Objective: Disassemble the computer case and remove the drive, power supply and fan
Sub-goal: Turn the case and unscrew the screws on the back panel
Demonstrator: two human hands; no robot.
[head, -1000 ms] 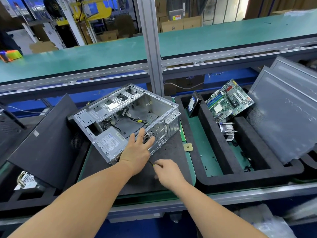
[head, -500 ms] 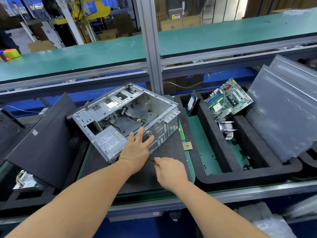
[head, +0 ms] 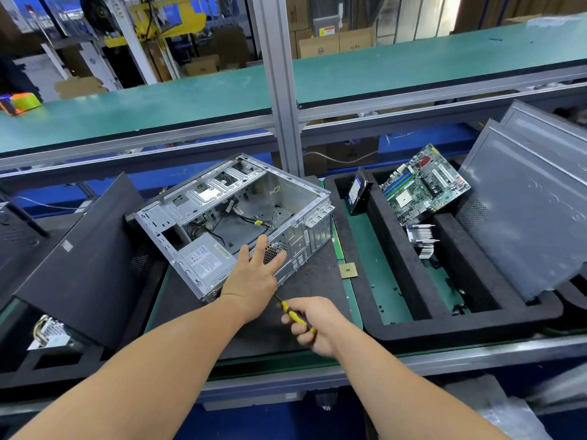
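Two hands work: the left hand (head: 254, 277) presses spread fingers on the case (head: 235, 223); the right hand (head: 313, 325) grips a screwdriver (head: 295, 315). The case looks stiff and sharp-edged at the mat's (head: 317, 274) middle; hold its rear frame.

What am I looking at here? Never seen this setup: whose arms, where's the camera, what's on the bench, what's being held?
There is no machine here: these are a person's two bare arms, filmed by a wide-angle camera worn on their head, looking forward and down. On the dark foam mat lies an opened silver metal computer case with a grey boxed power supply and loose cables inside. The left hand rests with straight fingers on the case's rear panel, steadying it. The right hand grips a yellow-and-black-handled screwdriver, tip pointed toward the case. To the right, a black foam tray holds a green motherboard, a black hard drive and a finned metal heatsink. A small gold processor chip lies on the mat.
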